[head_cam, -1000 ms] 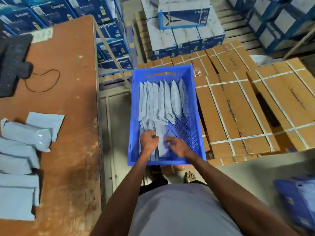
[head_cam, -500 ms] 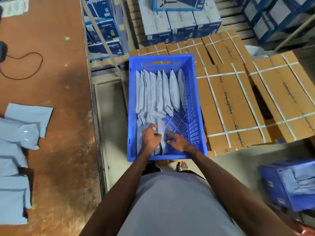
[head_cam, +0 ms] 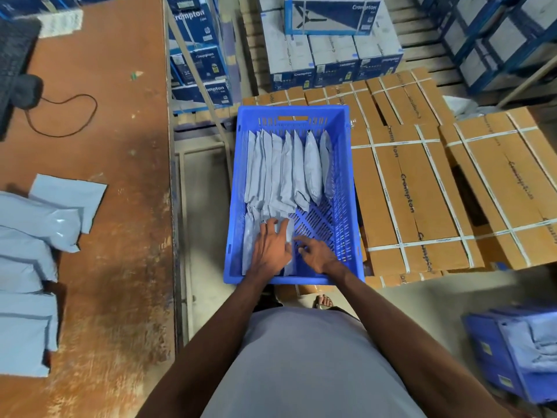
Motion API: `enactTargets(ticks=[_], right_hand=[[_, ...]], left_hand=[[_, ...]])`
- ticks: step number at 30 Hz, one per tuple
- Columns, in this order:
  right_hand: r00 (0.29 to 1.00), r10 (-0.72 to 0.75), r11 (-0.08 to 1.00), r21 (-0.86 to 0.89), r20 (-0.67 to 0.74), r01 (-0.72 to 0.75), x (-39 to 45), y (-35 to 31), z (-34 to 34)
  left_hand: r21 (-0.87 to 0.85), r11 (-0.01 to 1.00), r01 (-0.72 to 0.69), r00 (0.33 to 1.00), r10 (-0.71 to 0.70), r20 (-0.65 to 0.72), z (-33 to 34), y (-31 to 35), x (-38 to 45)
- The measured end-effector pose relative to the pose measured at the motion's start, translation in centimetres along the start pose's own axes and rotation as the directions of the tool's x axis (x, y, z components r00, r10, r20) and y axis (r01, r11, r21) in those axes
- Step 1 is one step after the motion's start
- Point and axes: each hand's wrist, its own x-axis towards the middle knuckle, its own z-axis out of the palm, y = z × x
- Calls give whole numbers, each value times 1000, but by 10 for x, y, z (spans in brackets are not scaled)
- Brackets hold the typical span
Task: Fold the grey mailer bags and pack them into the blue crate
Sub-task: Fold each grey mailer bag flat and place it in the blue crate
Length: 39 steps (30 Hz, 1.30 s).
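Observation:
The blue crate (head_cam: 346, 182) stands in front of me on the floor, between the table and the brown cartons. A row of several folded grey mailer bags (head_cam: 283, 170) stands on edge in its far half. A second, shorter row (head_cam: 248, 236) fills the near left corner. My left hand (head_cam: 271, 248) lies flat on that near row, fingers spread and pressing the bags leftward. My right hand (head_cam: 316, 254) hovers beside it over the crate's slotted floor, fingers loosely bent and holding nothing. More grey mailer bags (head_cam: 36, 224) lie on the table at the left.
A brown table (head_cam: 114, 206) runs along my left, with a black cable (head_cam: 69, 116) and a dark device at its far end. Strapped brown cartons (head_cam: 422, 191) lie right of the crate. Blue-and-white boxes are stacked behind. Another blue crate (head_cam: 506, 357) with grey bags sits lower right.
My left hand has opened from curled fingers to a flat spread on the near row of bags. My right hand has drawn slightly right off the bags. The camera view shifted.

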Motion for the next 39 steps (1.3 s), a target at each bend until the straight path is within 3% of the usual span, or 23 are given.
enactTargets(ticks=[4,7,12,19,27,31,36,39], right_hand=[[983,-38,999,23,-181,43,-19,-17,-17],[944,-152,986,-110,-293,125,-39,-29,-30],[860,-377,890,-392,-343,234,-69,-28,-50],[724,-582,737,-616,-371,278,-98,-37,-44],[559,-808,539,-621,-188,570,-142,-86,23],[489,-863,458,-610,-129,646,-155,-103,52],[498,-865,430,-593,-56,680,-174,-131,88],[466,-885,379,-602,-14,703,-189,-151,112]], left_hand=[[-19,999,49,997,-50,-54,-4,2,-3],[-13,998,66,992,-67,-106,-8,7,-9],[-72,992,101,964,-116,-241,-15,24,-39],[-170,964,204,822,-263,-505,-18,40,-109],[-245,871,426,664,-485,-569,-17,15,-216],[-332,839,431,592,-541,-598,-13,-1,-254],[-397,757,518,499,-645,-579,-12,-30,-304],[-454,710,539,451,-698,-556,-11,-49,-335]])
